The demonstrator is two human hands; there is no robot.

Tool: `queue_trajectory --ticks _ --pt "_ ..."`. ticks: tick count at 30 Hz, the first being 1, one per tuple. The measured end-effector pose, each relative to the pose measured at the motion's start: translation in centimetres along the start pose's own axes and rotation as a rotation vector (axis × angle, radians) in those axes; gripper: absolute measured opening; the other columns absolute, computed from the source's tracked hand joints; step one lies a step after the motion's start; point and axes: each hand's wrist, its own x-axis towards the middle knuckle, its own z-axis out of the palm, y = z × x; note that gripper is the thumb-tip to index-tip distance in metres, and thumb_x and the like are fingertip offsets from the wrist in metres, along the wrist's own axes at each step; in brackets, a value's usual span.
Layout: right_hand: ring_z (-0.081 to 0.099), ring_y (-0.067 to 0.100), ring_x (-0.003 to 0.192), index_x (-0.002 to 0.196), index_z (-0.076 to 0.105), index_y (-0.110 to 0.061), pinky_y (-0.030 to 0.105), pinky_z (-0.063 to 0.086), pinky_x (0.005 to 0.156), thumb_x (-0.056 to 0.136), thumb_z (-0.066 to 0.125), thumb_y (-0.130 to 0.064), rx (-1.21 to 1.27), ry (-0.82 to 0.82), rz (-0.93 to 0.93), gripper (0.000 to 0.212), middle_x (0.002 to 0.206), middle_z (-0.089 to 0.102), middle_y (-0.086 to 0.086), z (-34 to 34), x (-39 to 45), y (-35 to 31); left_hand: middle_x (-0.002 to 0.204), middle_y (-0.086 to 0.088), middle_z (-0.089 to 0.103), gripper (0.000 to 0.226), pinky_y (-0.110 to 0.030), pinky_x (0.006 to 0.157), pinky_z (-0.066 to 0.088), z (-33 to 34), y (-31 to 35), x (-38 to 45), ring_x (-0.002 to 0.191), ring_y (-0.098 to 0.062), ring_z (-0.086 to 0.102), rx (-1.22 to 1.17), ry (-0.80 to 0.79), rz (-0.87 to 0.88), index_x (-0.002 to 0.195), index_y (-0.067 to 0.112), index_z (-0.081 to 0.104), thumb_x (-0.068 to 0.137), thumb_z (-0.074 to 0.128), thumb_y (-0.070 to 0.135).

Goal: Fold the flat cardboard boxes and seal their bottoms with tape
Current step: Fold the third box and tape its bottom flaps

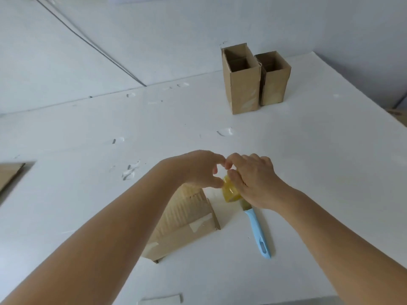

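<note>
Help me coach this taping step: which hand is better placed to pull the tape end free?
Probably the left hand. The right hand already grips the yellow tape roll, while the left fingers pinch at its top edge, above the box.

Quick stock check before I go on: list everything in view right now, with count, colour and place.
Upright boxes: 2, brown, open tops, side by side at the far right of the table, the taller one left of the shorter one.
Box on its side: 1, brown, taped, under the hands.
Tape roll: 1, yellow, between the hands.
Knife: 1, light blue handle, right of the lying box.
Flat cardboard: 1, brown, left edge.
Table: 1, white.
Left hand: at the roll.
Right hand: gripping the roll.
</note>
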Motion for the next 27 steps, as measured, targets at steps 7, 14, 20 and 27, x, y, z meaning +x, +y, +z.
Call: queue_trajectory --ticks 7,14,20,27 --pt "0.042 0.015 0.082 0.098 0.039 -0.022 0.030 0.027 0.087 0.100 0.028 -0.025 -0.021 0.061 0.012 0.011 0.087 0.050 -0.006 -0.4 0.0 -0.3 0.084 0.008 0.069 0.025 -0.032 0.089 0.048 1.0 -1.0 1.8 0.082 -0.005 0.064 -0.236 -0.146 -0.015 0.106 0.040 0.065 0.083 0.064 0.051" --pt "0.044 0.014 0.085 0.098 0.046 -0.021 0.033 0.033 0.092 0.098 0.034 -0.028 0.023 0.177 0.001 0.014 0.089 0.052 -0.008 -0.6 -0.4 -0.2 0.085 0.003 0.075 0.011 -0.026 0.085 0.048 2.0 -1.4 1.9 0.079 -0.008 0.069 -0.533 -0.059 0.077 0.096 0.024 0.072 0.087 0.066 0.027" --pt "0.042 0.016 0.106 0.118 0.051 -0.007 0.025 0.033 0.093 0.091 0.028 -0.038 0.226 0.592 0.184 0.047 0.118 0.052 0.002 0.5 -2.3 -0.2 0.082 0.001 0.073 0.013 -0.026 0.078 0.047 2.3 -2.0 2.0 0.074 -0.009 0.066 -0.728 -0.028 0.091 0.099 0.021 0.073 0.091 0.063 0.021" --pt "0.045 0.028 0.108 0.112 0.049 -0.003 0.023 0.031 0.087 0.096 0.043 -0.013 0.307 0.426 0.526 0.020 0.112 0.046 0.007 6.3 -5.5 1.5 0.076 0.002 0.068 0.013 -0.024 0.072 0.047 2.7 -2.3 2.2 0.071 -0.011 0.061 -0.787 0.055 0.099 0.100 0.020 0.072 0.090 0.064 0.018"
